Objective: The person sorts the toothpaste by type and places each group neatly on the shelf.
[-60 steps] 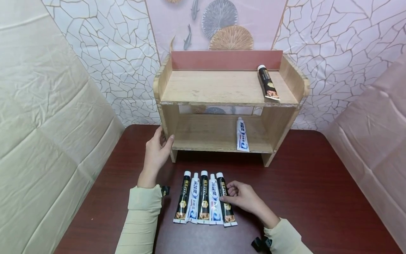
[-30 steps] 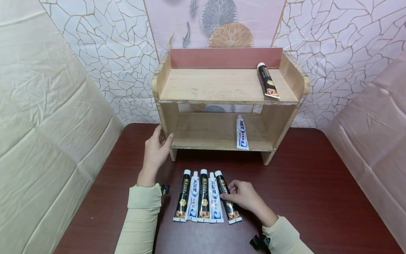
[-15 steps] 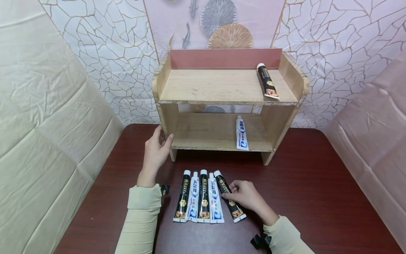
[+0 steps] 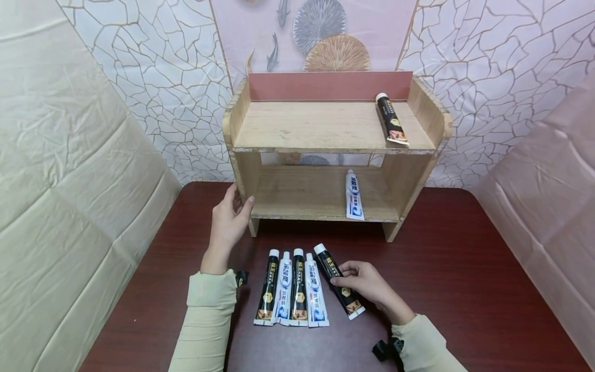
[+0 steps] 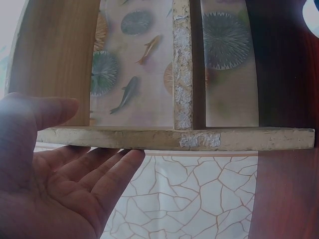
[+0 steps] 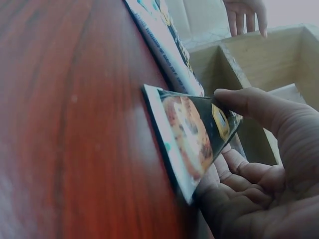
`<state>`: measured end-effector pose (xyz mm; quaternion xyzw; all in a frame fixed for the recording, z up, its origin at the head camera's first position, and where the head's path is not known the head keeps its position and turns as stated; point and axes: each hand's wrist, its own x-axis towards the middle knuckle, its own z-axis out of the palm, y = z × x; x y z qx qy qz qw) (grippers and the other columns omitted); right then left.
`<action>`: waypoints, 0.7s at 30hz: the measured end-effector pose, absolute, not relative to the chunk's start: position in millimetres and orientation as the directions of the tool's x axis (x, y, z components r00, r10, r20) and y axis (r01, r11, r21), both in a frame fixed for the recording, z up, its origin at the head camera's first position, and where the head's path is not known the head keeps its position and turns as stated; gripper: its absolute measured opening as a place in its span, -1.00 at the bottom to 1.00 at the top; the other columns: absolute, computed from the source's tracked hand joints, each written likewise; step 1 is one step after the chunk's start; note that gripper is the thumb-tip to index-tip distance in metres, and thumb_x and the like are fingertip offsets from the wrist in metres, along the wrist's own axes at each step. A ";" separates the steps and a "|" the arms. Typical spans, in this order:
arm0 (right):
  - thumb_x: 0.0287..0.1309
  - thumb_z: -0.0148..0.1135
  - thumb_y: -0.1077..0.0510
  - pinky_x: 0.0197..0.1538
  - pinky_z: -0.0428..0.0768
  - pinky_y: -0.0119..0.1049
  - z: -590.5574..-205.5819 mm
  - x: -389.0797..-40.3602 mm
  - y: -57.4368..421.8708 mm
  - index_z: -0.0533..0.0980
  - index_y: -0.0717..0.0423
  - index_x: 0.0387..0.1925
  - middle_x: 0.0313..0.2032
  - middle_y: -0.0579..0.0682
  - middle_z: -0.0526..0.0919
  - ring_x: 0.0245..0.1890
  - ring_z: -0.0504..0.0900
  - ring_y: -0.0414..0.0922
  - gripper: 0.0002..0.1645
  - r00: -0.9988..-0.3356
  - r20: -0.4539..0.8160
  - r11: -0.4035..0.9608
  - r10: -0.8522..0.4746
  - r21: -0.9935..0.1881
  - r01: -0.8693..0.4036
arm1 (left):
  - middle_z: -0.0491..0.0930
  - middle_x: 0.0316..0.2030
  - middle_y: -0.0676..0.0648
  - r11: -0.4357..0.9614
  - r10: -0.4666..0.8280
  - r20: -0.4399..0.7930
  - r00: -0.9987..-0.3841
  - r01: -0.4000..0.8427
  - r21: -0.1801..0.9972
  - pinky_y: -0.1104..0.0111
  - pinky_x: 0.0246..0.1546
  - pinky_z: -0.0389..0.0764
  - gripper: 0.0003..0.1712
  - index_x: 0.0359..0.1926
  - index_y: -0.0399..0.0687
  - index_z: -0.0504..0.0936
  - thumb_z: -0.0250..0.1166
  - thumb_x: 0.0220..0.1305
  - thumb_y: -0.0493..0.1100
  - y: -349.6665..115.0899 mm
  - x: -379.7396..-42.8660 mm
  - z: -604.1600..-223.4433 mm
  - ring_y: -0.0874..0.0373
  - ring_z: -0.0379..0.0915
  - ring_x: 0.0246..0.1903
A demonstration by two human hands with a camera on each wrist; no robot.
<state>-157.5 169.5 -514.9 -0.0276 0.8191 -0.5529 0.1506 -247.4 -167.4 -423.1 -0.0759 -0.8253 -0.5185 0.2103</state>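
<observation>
**Right hand [image 4: 366, 283] grips a black tube [image 4: 329, 264] turned aside from its row**

The right hand pinches the black tube near its middle, thumb on the printed face and fingers curled at the far edge. Its white cap points up and left; its flat end has swung out to the right. Two seconds ago this tube lay against the others; now it slants away, a wedge of desk [image 4: 465, 268] showing between. That seems to single it out for moving, though I cannot tell whether it is fully off the desk.

Just left, four tubes lie side by side, caps away from the person: the nearest white tube [image 4: 315, 294], the middle black tube [image 4: 299, 289], the second white tube [image 4: 284, 289] and the end black tube [image 4: 267, 289].

Beyond them stands a two-tier wooden shelf [image 4: 297, 124]. The left hand [image 4: 228, 219] holds its left side panel between thumb and fingers, as it did before. Towards the right, the top tier carries a matching black tube [image 4: 391, 120], the lower tier a matching white tube [image 4: 354, 196].
</observation>
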 end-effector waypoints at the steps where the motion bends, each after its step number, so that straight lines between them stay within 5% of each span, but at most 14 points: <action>1: 0.11 0.47 0.17 -0.31 0.67 -0.29 -515.4 -158.0 170.0 0.59 0.37 -0.10 -0.31 0.04 0.68 -0.34 0.60 -0.14 -0.59 -0.951 -0.215 0.381 -0.221 -0.917 0.119 | 0.58 0.18 -0.23 0.452 -0.093 0.426 -0.900 0.343 0.824 0.23 0.12 0.64 -0.39 0.41 -0.08 0.39 0.29 0.41 -0.09 -167.5 -247.4 -423.4 -0.03 0.55 0.16; 21: 0.15 0.46 0.13 -0.24 0.72 -0.27 -520.3 -158.8 172.6 0.53 0.42 -0.01 -0.26 0.12 0.70 -0.29 0.66 -0.08 -0.50 -0.938 -0.229 0.173 -0.260 -0.967 0.188 | 0.56 0.19 -0.25 0.464 -0.088 0.420 -0.903 0.337 0.820 0.26 0.12 0.63 -0.40 0.41 -0.11 0.38 0.28 0.42 -0.09 -167.9 -247.0 -423.0 -0.06 0.54 0.17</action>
